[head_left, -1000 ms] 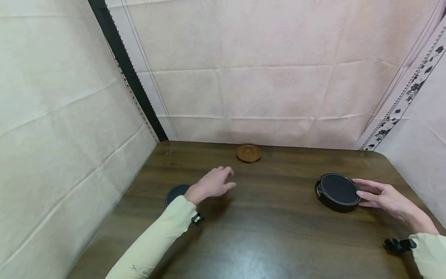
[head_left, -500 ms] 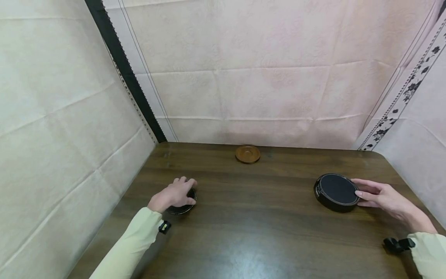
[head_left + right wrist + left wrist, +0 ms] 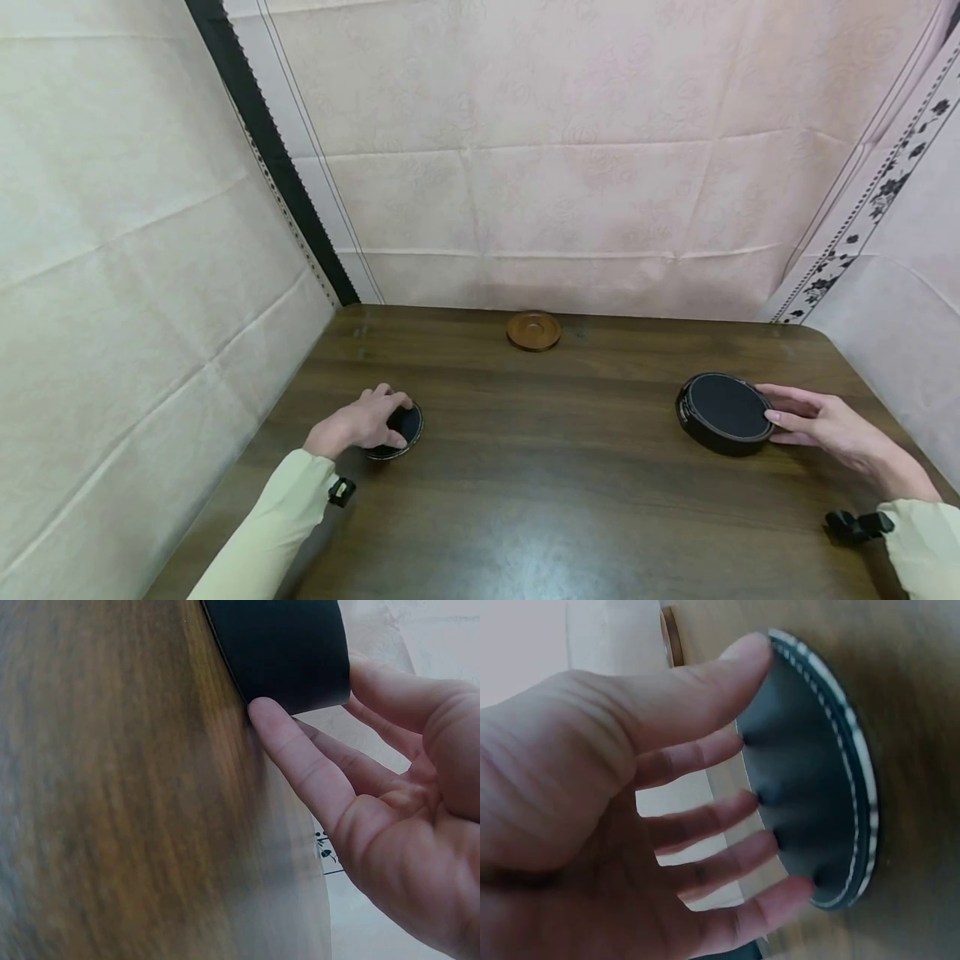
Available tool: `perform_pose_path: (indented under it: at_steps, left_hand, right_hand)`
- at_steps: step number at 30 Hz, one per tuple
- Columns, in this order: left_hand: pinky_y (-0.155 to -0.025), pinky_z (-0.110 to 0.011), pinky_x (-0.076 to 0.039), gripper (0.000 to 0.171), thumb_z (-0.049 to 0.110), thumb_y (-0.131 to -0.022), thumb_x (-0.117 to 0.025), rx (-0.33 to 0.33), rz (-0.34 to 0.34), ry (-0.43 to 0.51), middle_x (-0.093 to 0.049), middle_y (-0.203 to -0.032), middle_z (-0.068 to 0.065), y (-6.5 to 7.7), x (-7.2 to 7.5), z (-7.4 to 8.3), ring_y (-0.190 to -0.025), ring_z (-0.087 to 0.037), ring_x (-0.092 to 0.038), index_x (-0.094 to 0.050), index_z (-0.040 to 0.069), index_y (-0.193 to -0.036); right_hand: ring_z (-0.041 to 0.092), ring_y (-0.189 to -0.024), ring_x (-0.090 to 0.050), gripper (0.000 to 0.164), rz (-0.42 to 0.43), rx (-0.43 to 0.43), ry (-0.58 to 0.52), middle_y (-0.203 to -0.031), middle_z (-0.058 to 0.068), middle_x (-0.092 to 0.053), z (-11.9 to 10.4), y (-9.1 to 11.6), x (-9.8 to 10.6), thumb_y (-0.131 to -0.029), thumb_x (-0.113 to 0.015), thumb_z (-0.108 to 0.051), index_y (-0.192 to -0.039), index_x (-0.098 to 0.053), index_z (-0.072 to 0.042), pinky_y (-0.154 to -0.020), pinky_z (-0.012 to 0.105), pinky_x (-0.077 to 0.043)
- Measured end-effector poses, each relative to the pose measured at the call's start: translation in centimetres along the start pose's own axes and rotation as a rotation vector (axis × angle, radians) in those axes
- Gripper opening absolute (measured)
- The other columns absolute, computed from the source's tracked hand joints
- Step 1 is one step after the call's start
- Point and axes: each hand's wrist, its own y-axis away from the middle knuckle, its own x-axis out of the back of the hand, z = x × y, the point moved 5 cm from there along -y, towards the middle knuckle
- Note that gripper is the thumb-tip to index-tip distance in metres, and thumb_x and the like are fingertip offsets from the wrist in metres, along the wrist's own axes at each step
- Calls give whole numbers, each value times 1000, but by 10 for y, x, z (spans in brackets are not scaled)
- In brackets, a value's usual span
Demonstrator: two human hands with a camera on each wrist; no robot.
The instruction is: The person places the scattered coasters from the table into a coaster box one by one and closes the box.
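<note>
A round black coaster (image 3: 406, 423) with pale stitching along its edge lies on the left side of the wooden table (image 3: 540, 483). Over it is my left hand (image 3: 358, 422), fingers spread and loosely bent. In the left wrist view the fingertips meet the dark face of the coaster (image 3: 802, 772), and the thumb reaches its rim. On the right stands a thick round black coaster holder (image 3: 725, 410), a dark stitched disc on top. My right hand (image 3: 821, 425) holds its right side, thumb at the top rim and fingers along the wall, as the right wrist view confirms.
Near the back edge of the table sits a small brown wooden saucer (image 3: 533, 332). Pale cloth (image 3: 525, 192) hangs behind and on both sides. A black strap camera (image 3: 858, 527) is worn at the right wrist.
My left hand has moved left and towards me from beyond the coaster, and is now over it. The right hand and the coaster holder have stayed in place.
</note>
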Motion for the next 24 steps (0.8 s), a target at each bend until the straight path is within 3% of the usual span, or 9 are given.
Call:
perform_pose_path:
  at_steps: [10,20,24]
  left_hand:
    - [-92,-55,-46,59,28,-84,-79,61,28,56,-46,-131,-19,-10,3,-27,-118,-37,-41,-52,14,-134]
    - [-92,-55,-45,71,30,-82,-80,107,9,91,-41,-136,-21,-13,7,-29,-120,-38,-37,-44,13,-141]
    - [-90,-51,-45,61,30,-84,-78,94,26,57,-43,-130,-22,-16,18,-26,-116,-38,-38,-51,10,-135]
  right_hand:
    - [10,-100,-70,52,-3,-8,-8,-118,-23,-64,0,0,-1,-98,-55,-1,-147,-41,-7,-81,34,-58]
    - [10,-100,-70,51,-7,4,-34,-118,-21,-65,0,0,-2,-97,-56,0,-146,-43,-8,-81,34,-58]
    - [11,-100,-70,50,-16,23,-54,-119,-20,-65,1,0,-1,-97,-55,1,-145,-44,-9,-80,34,-58]
